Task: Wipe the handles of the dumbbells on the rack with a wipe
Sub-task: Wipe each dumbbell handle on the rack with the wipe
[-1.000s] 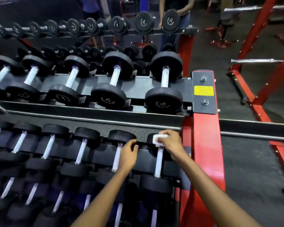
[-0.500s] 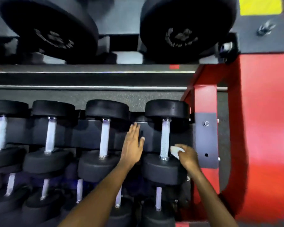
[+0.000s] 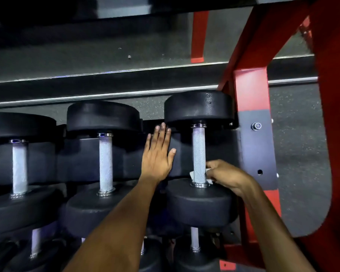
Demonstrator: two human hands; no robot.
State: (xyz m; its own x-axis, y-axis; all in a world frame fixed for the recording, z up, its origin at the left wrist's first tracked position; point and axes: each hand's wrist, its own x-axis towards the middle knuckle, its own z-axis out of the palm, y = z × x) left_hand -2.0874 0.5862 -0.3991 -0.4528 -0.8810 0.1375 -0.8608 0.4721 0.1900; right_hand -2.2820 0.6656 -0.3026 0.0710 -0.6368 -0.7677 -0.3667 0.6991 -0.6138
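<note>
Black dumbbells with knurled silver handles lie in a row on the rack's middle shelf. My right hand (image 3: 227,176) grips a white wipe (image 3: 192,176) around the bottom end of the rightmost dumbbell's handle (image 3: 198,154), just above the near weight head. Only small corners of the wipe show on both sides of the handle. My left hand (image 3: 157,154) lies flat with fingers spread on the black rack cradle between the rightmost dumbbell and its left neighbour's handle (image 3: 105,161). A third handle (image 3: 19,166) stands further left.
The red rack upright (image 3: 250,91) and a grey bolted bracket (image 3: 257,148) stand close to the right of my right hand. The grey shelf rail (image 3: 106,75) of the tier above hangs overhead. More dumbbells (image 3: 194,241) sit on the lower tier below.
The view has closed in on the middle shelf. My right hand with the wipe slid from the handle's top to its bottom end. My left hand went from gripping the cradle to lying flat.
</note>
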